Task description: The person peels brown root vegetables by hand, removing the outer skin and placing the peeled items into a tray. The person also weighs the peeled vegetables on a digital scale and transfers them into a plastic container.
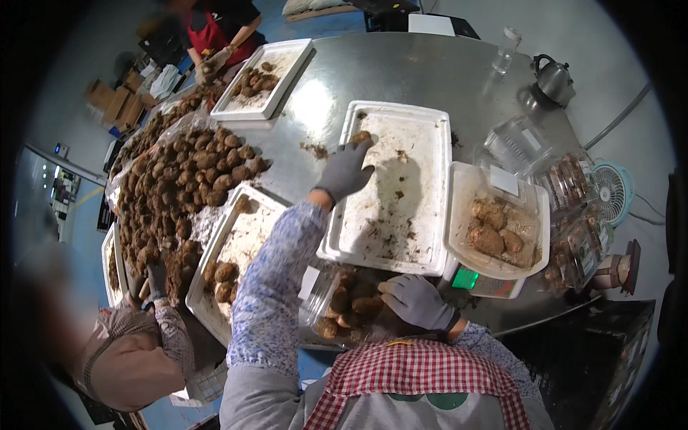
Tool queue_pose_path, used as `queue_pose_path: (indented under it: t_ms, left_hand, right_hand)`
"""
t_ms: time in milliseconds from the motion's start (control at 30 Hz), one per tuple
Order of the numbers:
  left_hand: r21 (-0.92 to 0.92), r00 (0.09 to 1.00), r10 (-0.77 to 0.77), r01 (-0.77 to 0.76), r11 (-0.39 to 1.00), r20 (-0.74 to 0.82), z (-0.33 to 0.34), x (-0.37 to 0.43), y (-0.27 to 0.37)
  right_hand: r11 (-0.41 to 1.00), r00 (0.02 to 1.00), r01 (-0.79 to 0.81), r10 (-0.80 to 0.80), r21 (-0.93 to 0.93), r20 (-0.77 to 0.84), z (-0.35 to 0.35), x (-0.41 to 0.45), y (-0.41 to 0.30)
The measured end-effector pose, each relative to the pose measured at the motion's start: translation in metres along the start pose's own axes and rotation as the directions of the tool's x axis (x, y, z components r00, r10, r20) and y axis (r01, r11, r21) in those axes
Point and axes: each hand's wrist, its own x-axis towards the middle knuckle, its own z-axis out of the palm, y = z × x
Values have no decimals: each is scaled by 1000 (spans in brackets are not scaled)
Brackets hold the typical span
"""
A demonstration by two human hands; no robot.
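Note:
My left hand (346, 171), in a grey glove, reaches to the upper left of a white foam tray (398, 215), its fingertips at a brown root vegetable, possibly taro (360, 137). Dirt bits lie scattered in that tray. Near my body, my right hand (416, 301), gloved too, rests at the right side of a clear plastic clamshell box (317, 298) filled with several tubers (349, 309). Whether its fingers grip anything is hidden. To the right, a plastic tub (497, 258) with several cleaner tubers (488, 240) stands on a scale with a green display (465, 278).
A large heap of tubers (188, 166) covers the table's left side. Two co-workers (129, 355) (223, 32) handle tubers at other foam trays (269, 110). Filled clamshell boxes (575, 247), a kettle (553, 80), a bottle (505, 51) and a small fan (611, 193) stand right.

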Motion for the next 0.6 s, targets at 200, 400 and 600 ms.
queue_pose_path:
  t_ms: [200,400,600]
  left_hand:
    - [144,961,-233,255,956,-151,46,98,-25]
    - [195,958,-250,221,956,141,60,86,-1]
    - [-831,865,-49,494,253,499,66,9,0]
  right_hand:
    - [968,981,-190,181,165,65,0,-19,18]
    - [953,976,-197,213,229,-45,-8,-16,19]
    - [969,984,-54,93,241,-155,-4,-5,23]
